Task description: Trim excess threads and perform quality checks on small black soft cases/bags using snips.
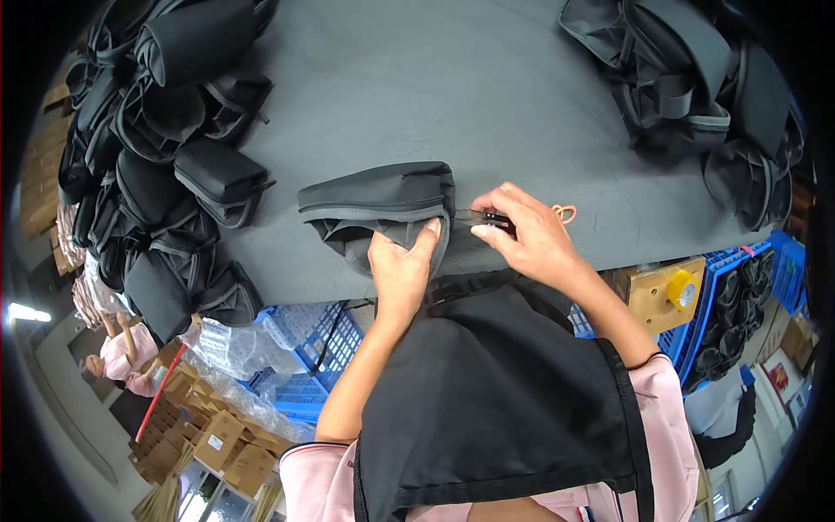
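Observation:
A black fabric pouch (374, 190) with a grey-edged seam lies near the front of the grey table. My left hand (402, 265) grips its near edge, the thumb on top and the fingers partly hidden by the cloth. My right hand (532, 228) is closed around small thread snips (497, 220) with black handles. Their metal blades point left and reach the pouch's right end; whether they touch a thread there I cannot tell. A thin orange-tan loop (565, 212) shows just beyond my right hand.
Black pouches are heaped on the left (156, 191); another pile of black pouches (678, 78) stands at the far right. Below the table edge are blue crates (326, 344), a wooden board (652, 300) with a yellow tape roll (681, 290), and cardboard boxes (222, 439). Another person (128, 352) is at far left.

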A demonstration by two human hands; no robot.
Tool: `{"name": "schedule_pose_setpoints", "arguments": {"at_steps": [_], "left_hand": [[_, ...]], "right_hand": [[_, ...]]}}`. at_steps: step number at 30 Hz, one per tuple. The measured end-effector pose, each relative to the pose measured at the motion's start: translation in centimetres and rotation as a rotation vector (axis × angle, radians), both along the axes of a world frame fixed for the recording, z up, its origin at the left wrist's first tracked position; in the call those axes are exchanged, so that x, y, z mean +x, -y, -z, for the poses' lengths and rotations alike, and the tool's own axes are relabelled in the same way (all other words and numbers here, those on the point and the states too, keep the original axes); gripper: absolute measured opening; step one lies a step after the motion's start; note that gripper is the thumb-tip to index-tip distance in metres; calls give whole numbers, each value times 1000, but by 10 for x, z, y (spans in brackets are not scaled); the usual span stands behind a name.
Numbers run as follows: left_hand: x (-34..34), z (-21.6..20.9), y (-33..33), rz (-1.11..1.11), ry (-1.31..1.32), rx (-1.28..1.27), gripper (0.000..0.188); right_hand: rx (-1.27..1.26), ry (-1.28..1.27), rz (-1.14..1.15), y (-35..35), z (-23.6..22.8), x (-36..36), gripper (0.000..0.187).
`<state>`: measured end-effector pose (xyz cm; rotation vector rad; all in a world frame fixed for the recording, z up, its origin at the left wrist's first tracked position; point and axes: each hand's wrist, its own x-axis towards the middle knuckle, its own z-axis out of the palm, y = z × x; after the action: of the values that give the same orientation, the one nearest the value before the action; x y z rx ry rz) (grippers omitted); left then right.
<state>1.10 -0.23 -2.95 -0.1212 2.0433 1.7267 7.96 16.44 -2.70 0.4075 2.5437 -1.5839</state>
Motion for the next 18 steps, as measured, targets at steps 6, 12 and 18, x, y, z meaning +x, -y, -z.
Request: {"name": "schedule_pose_setpoints", "arguments": {"at_steps": [6, 12, 18], "left_hand": [[2, 1, 4, 13, -2, -28, 21], [2, 0, 5, 37, -28, -55, 20], [2, 9, 7, 33, -16, -53, 23]], "right_hand": [[-516, 211, -37, -11, 17, -11, 26], [-551, 217, -123, -15, 28, -15, 27], [-62, -122, -296, -19, 15, -21, 24]]}}
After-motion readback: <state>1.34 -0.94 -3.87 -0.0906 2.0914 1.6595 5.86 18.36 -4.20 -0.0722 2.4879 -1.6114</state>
